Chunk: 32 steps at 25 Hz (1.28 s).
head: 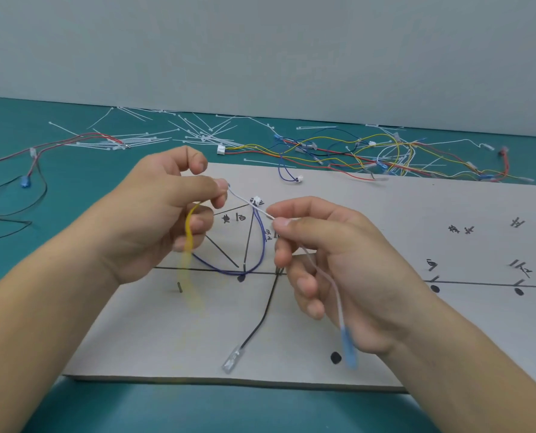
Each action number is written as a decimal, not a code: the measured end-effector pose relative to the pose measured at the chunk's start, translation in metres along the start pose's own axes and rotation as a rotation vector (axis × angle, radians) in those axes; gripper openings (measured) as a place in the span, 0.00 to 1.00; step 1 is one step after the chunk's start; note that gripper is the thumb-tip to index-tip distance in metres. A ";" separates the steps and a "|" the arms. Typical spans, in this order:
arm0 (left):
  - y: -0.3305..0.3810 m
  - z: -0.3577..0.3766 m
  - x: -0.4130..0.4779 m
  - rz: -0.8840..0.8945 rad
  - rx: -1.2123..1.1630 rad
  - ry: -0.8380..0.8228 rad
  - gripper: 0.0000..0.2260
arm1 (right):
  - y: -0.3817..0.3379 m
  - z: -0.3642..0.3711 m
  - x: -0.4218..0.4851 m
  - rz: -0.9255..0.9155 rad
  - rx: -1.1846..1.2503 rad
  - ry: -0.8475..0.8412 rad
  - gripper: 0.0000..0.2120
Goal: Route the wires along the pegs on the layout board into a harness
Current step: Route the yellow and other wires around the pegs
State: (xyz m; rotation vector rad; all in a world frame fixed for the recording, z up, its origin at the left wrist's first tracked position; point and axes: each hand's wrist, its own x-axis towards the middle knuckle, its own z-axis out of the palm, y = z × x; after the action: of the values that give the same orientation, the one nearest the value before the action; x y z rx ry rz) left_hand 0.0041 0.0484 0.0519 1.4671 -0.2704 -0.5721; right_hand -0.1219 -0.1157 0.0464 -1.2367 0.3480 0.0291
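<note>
Backdrop: a plain grey wall (260, 51) behind a teal worktop (82, 176). A flat grey card board (448, 207) lies on it, marked with ruled black lines, round dots (335, 357) and handwritten signs.
Left grip (166, 214): thumb and forefinger pinch one end of a thin white wire (248, 204). A yellow wire (188, 232) hangs from between its fingers, blurred lower down.
Right grip (332, 260): thumb and forefinger pinch the same white wire, which runs straight between the two grips, above the board.
Below the right grip: the wire trails past the palm to a blue terminal (348, 345), blurred.
Under the span: a small white connector (256, 200) and a blue wire (262, 245) looping from it across the board.
Below both grips: a black wire (260, 320) lies on the board and ends in a clear sleeve (231, 359). A thin dark peg (180, 287) stands under the left grip.
Beyond the grips: stiff white ties (198, 132) scattered flat. A tangle (370, 151) of coloured wires lies past the right grip, and red wires (82, 139) past the left.
</note>
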 end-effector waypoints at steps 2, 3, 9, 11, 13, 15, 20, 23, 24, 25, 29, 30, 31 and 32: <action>0.002 -0.005 0.002 -0.050 0.013 0.031 0.11 | 0.002 0.000 0.001 0.001 0.026 0.011 0.04; 0.001 -0.007 0.003 -0.065 0.032 0.030 0.10 | 0.002 0.000 0.001 -0.004 0.041 0.028 0.03; -0.002 -0.012 0.007 -0.049 0.109 0.000 0.06 | 0.000 -0.003 0.005 -0.096 0.023 0.176 0.02; -0.005 -0.013 0.010 -0.001 0.230 0.067 0.05 | 0.000 -0.003 0.005 -0.120 -0.030 0.170 0.04; -0.011 -0.014 0.012 0.066 0.466 0.179 0.05 | 0.003 0.000 0.003 -0.140 -0.083 0.120 0.08; -0.017 -0.011 0.013 0.108 0.621 0.250 0.04 | 0.007 0.002 0.002 -0.156 -0.137 0.071 0.11; -0.024 -0.003 0.014 0.201 0.802 0.337 0.05 | 0.011 0.002 0.004 -0.164 -0.268 0.074 0.16; -0.026 0.000 0.014 0.251 0.894 0.368 0.06 | 0.009 0.003 0.003 -0.143 -0.400 0.104 0.16; -0.027 0.000 0.014 0.262 0.917 0.376 0.06 | 0.009 0.003 0.002 -0.135 -0.463 0.117 0.16; -0.028 0.001 0.015 0.269 0.942 0.381 0.07 | 0.009 0.004 0.001 -0.123 -0.528 0.129 0.16; -0.031 0.001 0.018 0.282 0.996 0.355 0.08 | 0.009 0.005 -0.004 -0.124 -0.744 0.173 0.14; -0.031 0.001 0.017 0.286 1.004 0.344 0.08 | 0.010 0.005 -0.004 -0.134 -0.786 0.180 0.13; -0.031 0.001 0.017 0.293 1.016 0.333 0.08 | 0.009 0.004 -0.003 -0.138 -0.815 0.185 0.12; -0.031 0.001 0.016 0.300 1.027 0.325 0.08 | 0.009 0.003 -0.003 -0.132 -0.830 0.182 0.11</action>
State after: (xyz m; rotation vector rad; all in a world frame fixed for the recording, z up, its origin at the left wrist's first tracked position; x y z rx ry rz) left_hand 0.0107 0.0390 0.0191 2.4104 -0.5611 0.1105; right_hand -0.1258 -0.1090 0.0398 -2.0913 0.4284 -0.0599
